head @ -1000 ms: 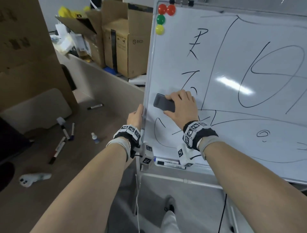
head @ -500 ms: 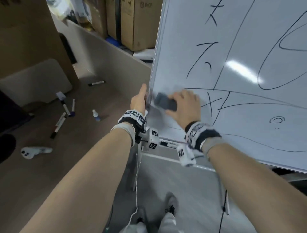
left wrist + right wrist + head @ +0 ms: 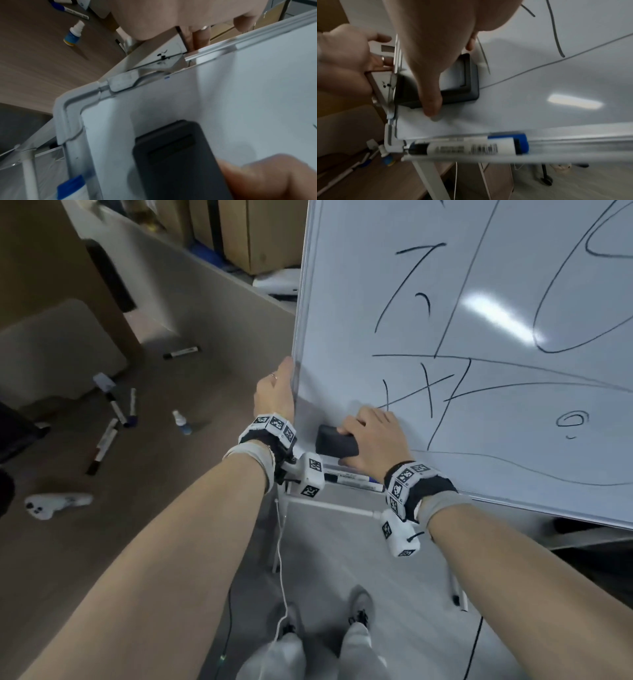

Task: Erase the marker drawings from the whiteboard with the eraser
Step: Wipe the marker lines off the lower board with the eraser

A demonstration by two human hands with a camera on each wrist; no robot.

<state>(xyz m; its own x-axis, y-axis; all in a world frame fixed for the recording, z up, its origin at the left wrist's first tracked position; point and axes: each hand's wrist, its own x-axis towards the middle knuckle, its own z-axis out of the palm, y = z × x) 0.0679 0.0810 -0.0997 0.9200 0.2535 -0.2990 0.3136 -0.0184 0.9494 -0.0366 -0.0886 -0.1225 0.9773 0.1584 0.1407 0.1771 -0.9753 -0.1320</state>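
Observation:
The whiteboard (image 3: 496,285) stands on a frame and carries black marker lines (image 3: 442,392) over most of its face. My right hand (image 3: 371,440) grips a dark grey eraser (image 3: 335,441) and presses it flat on the board's lower left corner, just above the tray. The eraser (image 3: 460,86) shows under my thumb in the right wrist view, and the eraser (image 3: 178,159) fills the lower left wrist view. My left hand (image 3: 275,395) holds the board's left edge, fingers curled behind the frame (image 3: 214,50).
Markers (image 3: 465,147) lie in the tray under the board. On the brown floor at left lie several markers (image 3: 106,440), a small spray bottle (image 3: 181,422) and a white controller (image 3: 54,505). Cardboard boxes (image 3: 260,231) stand behind a partition. A white cable (image 3: 281,559) hangs by my feet.
My right hand has slid the eraser down the board's left side to the lower corner. The curved line that was there is gone. My left hand has stayed on the edge.

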